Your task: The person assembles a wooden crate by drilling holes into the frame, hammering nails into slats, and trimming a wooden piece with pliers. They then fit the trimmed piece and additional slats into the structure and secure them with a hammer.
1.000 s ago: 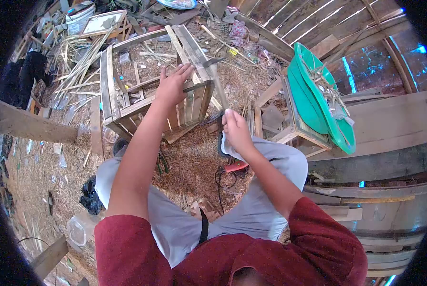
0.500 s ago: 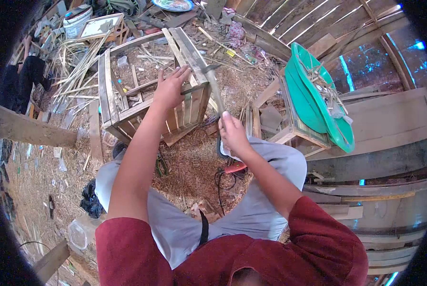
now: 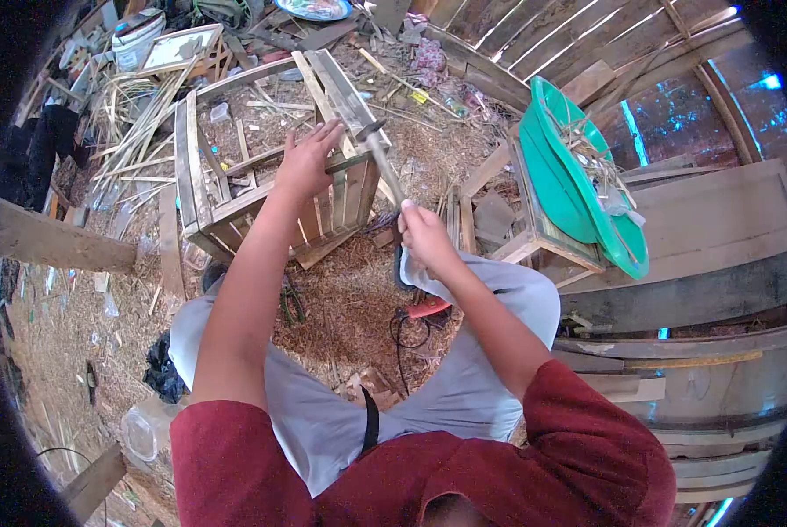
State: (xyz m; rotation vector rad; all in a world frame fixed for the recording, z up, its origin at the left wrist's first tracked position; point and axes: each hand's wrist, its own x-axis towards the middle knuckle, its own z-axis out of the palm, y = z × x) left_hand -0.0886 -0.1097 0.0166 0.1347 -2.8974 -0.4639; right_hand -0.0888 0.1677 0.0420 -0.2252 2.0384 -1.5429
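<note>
My right hand (image 3: 427, 235) is closed around the lower handle of a hammer (image 3: 386, 167). The hammer's dark head lies at the upper right corner of a slatted wooden crate (image 3: 202, 167), close over the wood; contact cannot be made out. My left hand (image 3: 310, 162) rests on the crate's near top edge, left of the hammer head, fingers stretched out and apart. The crate stands on the ground in front of my knees, its open side facing up.
A green plastic basin (image 3: 551, 167) holding scraps tilts on a wooden stand (image 3: 534, 241) at right. A red-handled tool (image 3: 428, 307) with a black cord lies between my legs. Wood strips (image 3: 138, 132) are heaped at left. A post (image 3: 59, 233) juts in from the left.
The hammer head has shifted slightly left and down onto the crate's corner. My left hand stays on the crate edge. The whole view has moved a little.
</note>
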